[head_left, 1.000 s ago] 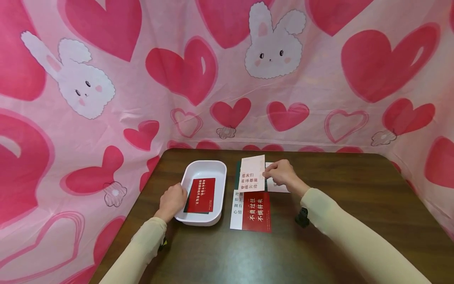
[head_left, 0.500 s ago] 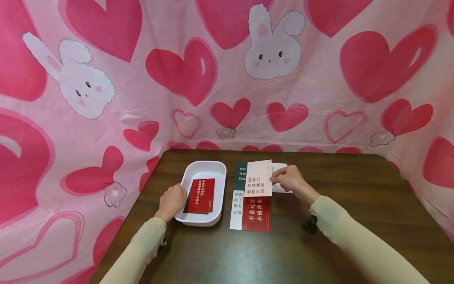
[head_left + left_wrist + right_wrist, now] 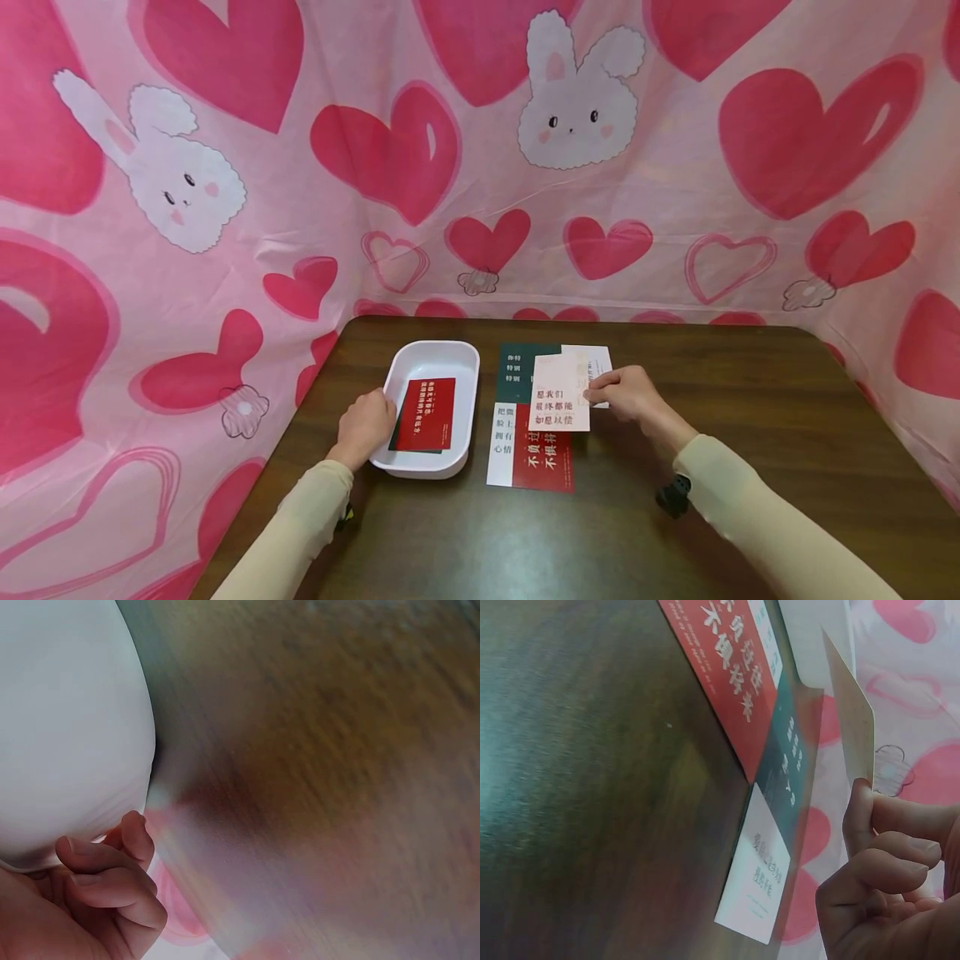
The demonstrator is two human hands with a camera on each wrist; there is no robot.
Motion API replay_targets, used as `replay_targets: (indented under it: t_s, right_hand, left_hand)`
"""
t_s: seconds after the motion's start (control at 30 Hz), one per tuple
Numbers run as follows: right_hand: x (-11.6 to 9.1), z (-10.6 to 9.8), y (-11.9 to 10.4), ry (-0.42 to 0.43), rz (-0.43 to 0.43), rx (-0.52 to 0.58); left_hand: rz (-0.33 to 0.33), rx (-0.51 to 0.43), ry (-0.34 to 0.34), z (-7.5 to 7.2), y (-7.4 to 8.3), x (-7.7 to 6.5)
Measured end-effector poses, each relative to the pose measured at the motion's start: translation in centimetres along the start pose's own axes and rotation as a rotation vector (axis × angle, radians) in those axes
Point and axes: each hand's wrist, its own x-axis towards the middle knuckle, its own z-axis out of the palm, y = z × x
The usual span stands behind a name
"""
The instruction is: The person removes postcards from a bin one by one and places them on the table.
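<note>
My left hand (image 3: 365,427) grips the left rim of a white plastic tub (image 3: 471,417); in the left wrist view, its curled fingers (image 3: 112,889) lie against the tub's side. A red card (image 3: 431,412) with white writing lies inside, over a dark green one. Between thumb and finger, my right hand (image 3: 633,396) pinches the right edge of a pale pink card (image 3: 558,392), held above the other cards. Under and around it lie a dark green card (image 3: 517,375), a white-and-red pair with a red card (image 3: 543,467), and a white card (image 3: 757,874), partly covered in the head view.
Everything stands on a dark brown wooden table (image 3: 750,417). A pink cloth (image 3: 675,167) printed with hearts and rabbits hangs behind the table and at its sides. The loose cards lie just right of the tub.
The pale pink card has moved right and toward me in my right hand, uncovering more of the green card. My left hand and the tub have stayed put.
</note>
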Motion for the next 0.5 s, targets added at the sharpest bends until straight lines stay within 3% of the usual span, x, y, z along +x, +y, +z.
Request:
replay_targets:
  t_s: [0.5]
  right_hand:
    - [-1.3,0.1,2.0,-0.014,0.007,-0.076]
  left_hand:
    - [-0.003,-0.008,-0.008,-0.1,0.1,0.0]
